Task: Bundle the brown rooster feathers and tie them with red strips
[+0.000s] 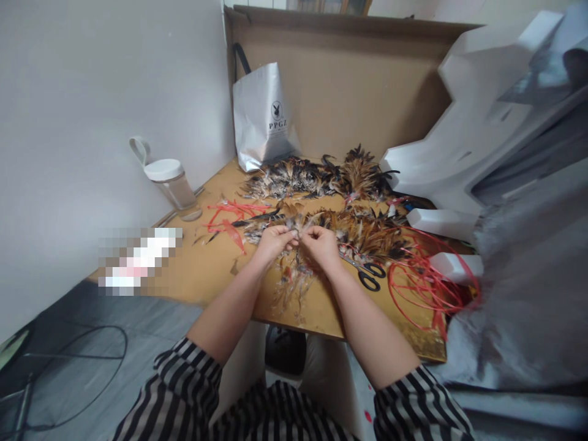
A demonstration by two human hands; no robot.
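Observation:
Both hands meet over the middle of a wooden table, fingertips pinched close together. My left hand (277,241) and my right hand (320,246) grip a small feather (296,222), pale and greyish, between them. Just beyond and to the right lies a long pile of brown and black feathers (367,231). Loose feather scraps (294,282) are scattered below my hands. Black-handled scissors (369,275) rest on the table beside my right forearm, their blades partly under the feathers.
Another feather row (298,177) lies farther back, before a silver bag (261,116). Red plastic ribbon (232,214) is at left, and a red ribbon tangle (422,285) at right by white foam pieces (443,223). A lidded cup (172,187) stands left. The table edge (298,324) is near my lap.

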